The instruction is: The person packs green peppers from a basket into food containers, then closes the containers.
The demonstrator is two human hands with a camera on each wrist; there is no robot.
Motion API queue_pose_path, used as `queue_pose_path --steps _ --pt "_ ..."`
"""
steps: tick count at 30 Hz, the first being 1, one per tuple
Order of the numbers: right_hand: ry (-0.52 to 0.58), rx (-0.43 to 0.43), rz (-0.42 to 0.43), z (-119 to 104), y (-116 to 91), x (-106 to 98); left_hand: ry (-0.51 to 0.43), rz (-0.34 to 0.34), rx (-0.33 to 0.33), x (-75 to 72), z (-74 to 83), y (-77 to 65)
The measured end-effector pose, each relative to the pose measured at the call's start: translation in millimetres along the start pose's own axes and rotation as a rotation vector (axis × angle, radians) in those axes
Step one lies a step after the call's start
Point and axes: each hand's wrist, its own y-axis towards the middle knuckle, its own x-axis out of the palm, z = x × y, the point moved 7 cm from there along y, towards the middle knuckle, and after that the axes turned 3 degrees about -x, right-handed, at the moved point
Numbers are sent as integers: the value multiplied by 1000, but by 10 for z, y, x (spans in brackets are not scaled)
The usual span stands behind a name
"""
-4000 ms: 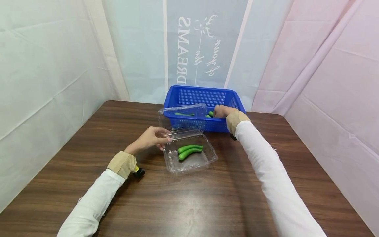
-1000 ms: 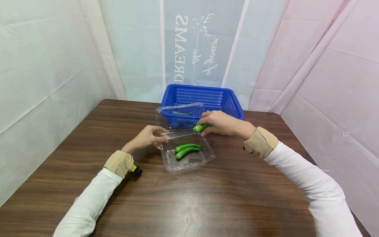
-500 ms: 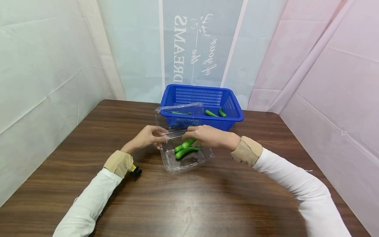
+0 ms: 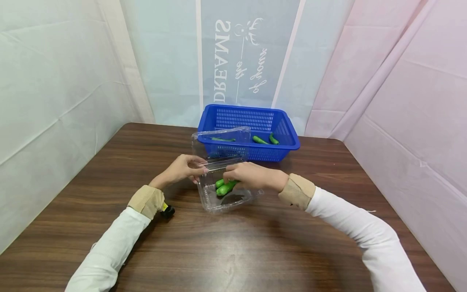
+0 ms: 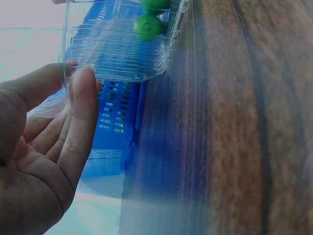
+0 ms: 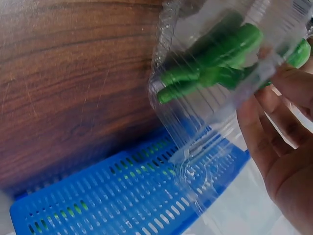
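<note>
Between the thumb and fingers of the left hand [image 4: 181,169] is the edge of a clear plastic container [image 4: 219,209], pinched near the hinge on the hand's side. Just beyond that pinch the container's lid [image 4: 222,132] stands raised, leaning back in front of a blue basket [image 4: 268,153]. To the right of the pinch, the right hand [image 4: 251,175] reaches over the tray side of the container, its fingers curled about a green vegetable [image 6: 299,53], whose rounded end shows past the fingers in the right wrist view. That vegetable is inside the tray, and directly under and beside the right hand's grip lie two more green vegetables [image 6: 230,49], partly covered by the hand in the head view.

Beyond both grips, the basket sits at the far side of the wooden table [image 4: 204,259]. Two green pieces [image 4: 260,140] lie in it, farther away than the right hand, and another [image 4: 223,139] shows through the lid. Behind each grip, a tan band [image 4: 146,201] wraps the wrist and a white sleeve [image 4: 113,247] covers the forearm. Past the basket hangs a pale blue cloth [image 4: 171,61] with mirrored white lettering.
</note>
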Motion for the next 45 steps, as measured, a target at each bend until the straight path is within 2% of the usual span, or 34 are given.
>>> queue_pose_path --steps 7,17,38,45 --pt "19 -12 -37 -18 1 118 -11 -6 -10 20 -20 0" --pt "-19 28 -104 13 -4 233 -5 -3 -11 25 -19 6" --pt "-47 11 -87 30 16 269 0 -4 -9 7 -1 -4" --pt "-62 12 -84 47 30 294 -9 -6 -15 -11 -80 42"
